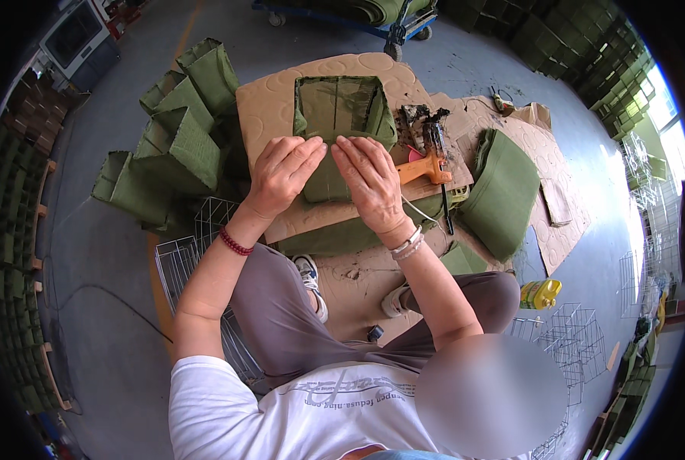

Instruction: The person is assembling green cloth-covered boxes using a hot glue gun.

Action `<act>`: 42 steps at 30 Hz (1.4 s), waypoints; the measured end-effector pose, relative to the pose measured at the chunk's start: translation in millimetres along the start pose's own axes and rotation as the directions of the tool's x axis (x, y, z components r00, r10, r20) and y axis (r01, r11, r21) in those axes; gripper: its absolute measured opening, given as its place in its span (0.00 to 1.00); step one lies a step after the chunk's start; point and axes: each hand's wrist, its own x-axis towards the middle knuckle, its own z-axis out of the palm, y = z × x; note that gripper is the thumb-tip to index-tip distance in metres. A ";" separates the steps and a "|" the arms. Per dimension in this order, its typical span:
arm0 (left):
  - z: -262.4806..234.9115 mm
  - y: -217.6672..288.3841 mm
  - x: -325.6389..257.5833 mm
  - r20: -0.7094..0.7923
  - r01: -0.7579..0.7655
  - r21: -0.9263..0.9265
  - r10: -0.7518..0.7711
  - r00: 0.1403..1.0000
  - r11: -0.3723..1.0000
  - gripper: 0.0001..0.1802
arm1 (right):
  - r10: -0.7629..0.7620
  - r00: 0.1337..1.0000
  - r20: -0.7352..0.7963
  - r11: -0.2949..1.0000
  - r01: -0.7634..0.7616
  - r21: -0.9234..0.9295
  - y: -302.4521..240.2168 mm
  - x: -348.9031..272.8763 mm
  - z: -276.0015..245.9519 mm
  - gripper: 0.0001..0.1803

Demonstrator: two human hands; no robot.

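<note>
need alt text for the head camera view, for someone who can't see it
Left hand and right hand close together at the near edge of an open green fabric box, which sits on brown cardboard. To its right are an orange-handled tool and stacked green sheets; more green boxes stand to its left.

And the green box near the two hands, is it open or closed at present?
The green box is open: no cover lies across its top, and its inner walls show inside the rim.
</note>
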 end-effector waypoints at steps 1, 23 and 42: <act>0.7 -0.7 0.4 -0.006 0.012 -0.012 -0.012 1.000 1.000 0.16 | 0.013 1.000 -0.001 1.000 -0.013 -0.013 -0.9 3.5 1.5 0.24; -42.3 -12.2 0.2 -0.032 0.075 -0.292 -0.088 0.996 0.953 0.16 | -0.151 0.899 0.412 0.986 0.106 0.129 34.8 56.4 -36.6 0.07; -3.6 -2.5 4.6 0.022 -0.052 -0.200 0.057 0.998 0.978 0.14 | 0.006 0.993 0.117 0.999 -0.010 0.033 -2.6 8.4 -23.1 0.23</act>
